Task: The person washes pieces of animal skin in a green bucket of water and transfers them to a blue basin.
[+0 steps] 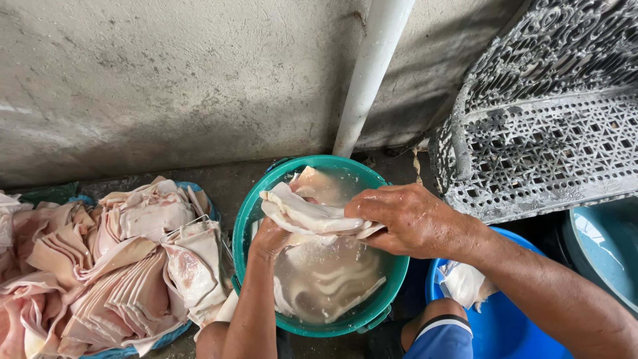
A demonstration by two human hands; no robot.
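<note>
Over a green bucket [247, 219] of cloudy water, both my hands hold one pale, floppy slab of raw pork skin [302, 213]. My left hand [269, 238] grips it from below at its left side. My right hand [409, 219] clamps its right end from above. More pale strips lie sunk in the water [332, 279] under the slab.
A big heap of folded pork skins [126, 259] fills a blue basin at the left. A blue tub [512, 332] at the right holds one white piece [465, 282]. A white pipe [369, 73] runs up the concrete wall; a grey latticed plastic crate [545, 133] stands right.
</note>
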